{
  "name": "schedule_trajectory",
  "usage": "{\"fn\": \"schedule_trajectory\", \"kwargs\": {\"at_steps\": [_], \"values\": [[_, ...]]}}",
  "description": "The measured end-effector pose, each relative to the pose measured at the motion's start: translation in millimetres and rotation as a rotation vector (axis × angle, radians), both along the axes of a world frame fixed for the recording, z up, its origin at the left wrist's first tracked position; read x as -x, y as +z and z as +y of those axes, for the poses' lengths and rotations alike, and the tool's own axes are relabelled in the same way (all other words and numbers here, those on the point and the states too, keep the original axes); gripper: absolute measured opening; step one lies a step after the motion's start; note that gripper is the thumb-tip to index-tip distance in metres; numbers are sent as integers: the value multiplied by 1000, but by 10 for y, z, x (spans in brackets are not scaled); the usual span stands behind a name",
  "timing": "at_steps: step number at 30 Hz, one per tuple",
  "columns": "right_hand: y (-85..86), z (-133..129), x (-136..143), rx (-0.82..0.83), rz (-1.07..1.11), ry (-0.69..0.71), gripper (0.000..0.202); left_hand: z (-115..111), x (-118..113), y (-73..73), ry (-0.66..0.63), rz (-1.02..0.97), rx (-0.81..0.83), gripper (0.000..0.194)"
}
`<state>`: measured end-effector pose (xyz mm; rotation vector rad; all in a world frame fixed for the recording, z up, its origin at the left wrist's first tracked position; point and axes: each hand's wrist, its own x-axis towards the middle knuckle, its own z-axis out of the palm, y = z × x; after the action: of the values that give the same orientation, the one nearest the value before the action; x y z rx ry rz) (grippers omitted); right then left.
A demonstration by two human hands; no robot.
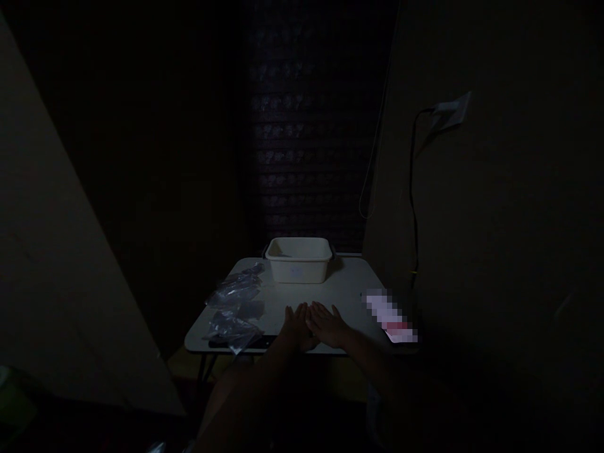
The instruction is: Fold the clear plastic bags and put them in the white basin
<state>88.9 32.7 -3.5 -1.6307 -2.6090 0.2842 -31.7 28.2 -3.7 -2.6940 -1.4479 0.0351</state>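
In the head view, dim throughout, two bare hands meet low in the centre of the frame, over the near part of a white, round-cornered folding table (352, 277). The left hand (296, 327) and right hand (326, 325) appear to touch along their inner edges, fingers straight, released and gripping nothing; whether they touch the tabletop, I cannot tell. Left of them, at lower centre-left, lie crumpled clear plastic bags (236, 290), the nearer one partly over a flat black strip (267, 341) along the table's front edge. An off-white rectangular plastic basin (314, 272) stands upright beyond the hands, at the table's far side. At lower right rests a lit, pixelated slab-shaped device (389, 318). A black cable (412, 195) hangs from a pale wall plate (457, 110) at upper right.
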Motion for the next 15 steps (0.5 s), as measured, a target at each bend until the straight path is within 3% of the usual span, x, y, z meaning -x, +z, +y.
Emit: {"fn": "schedule_trajectory", "kwargs": {"at_steps": [9,15], "values": [[-6,-3,-135,-105,-7,-55,61,-20,4,86,64,16,21,72],[5,-10,-106,-119,-8,-6,56,-47,-29,71,-15,-43,-2,71]]}}
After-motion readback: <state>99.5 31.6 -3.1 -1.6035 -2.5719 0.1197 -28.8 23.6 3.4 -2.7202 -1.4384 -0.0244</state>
